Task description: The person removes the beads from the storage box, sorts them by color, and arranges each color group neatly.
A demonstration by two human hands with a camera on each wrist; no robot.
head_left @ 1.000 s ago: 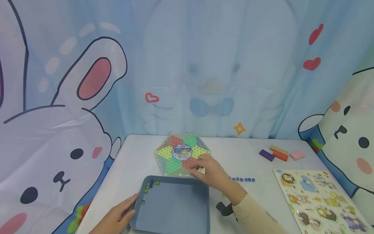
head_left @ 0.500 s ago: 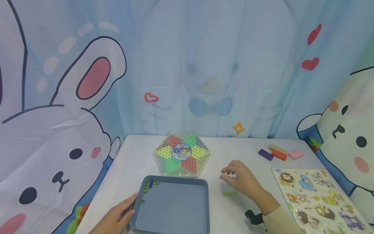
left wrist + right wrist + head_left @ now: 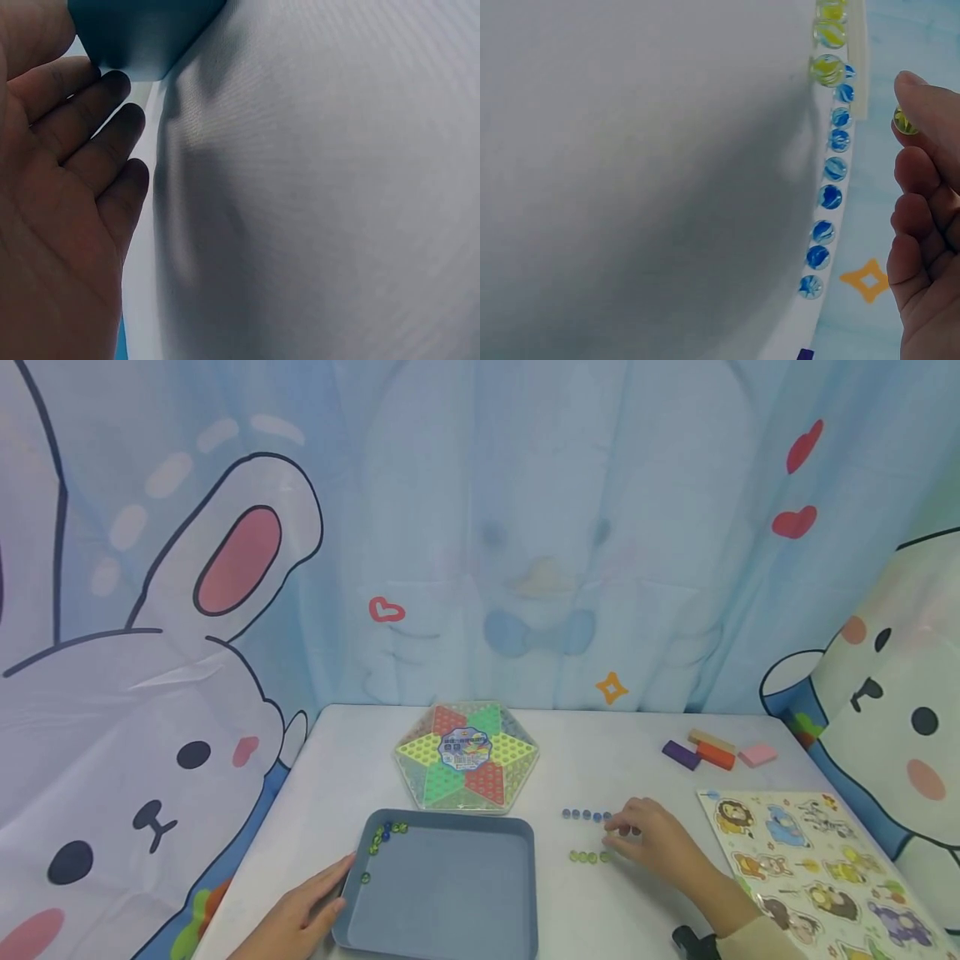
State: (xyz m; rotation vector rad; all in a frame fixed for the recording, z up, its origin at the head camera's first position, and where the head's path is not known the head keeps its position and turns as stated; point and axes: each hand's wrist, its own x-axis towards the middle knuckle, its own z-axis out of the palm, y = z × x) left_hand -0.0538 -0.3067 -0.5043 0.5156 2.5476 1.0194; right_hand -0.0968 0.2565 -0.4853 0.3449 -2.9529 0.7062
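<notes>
My right hand (image 3: 658,839) pinches a yellow-green marble (image 3: 905,121) between thumb and index finger, close over the right end of a short row of yellow-green marbles (image 3: 583,857). Behind that row, a line of blue marbles (image 3: 587,814) lies on the table, its right part hidden by the hand. With relaxed, nearly straight fingers, my left hand (image 3: 303,912) rests against the left side of a grey-blue tray (image 3: 457,893). Several yellow-green marbles (image 3: 374,850) and a blue marble or two (image 3: 386,836) gather in the tray's back left corner; one more yellow-green marble (image 3: 365,878) lies nearer.
Behind the tray lies a hexagonal Chinese checkers board (image 3: 487,783) with coloured triangles. At the right are an animal picture board (image 3: 802,852) and several blocks, among them a purple block (image 3: 681,755) and a pink block (image 3: 758,754). A printed curtain (image 3: 540,527) hangs behind the table.
My right hand has moved from above the tray's back right corner rightward and down to the marble rows, uncovering the board and part of both rows. The left hand stays at the tray.
</notes>
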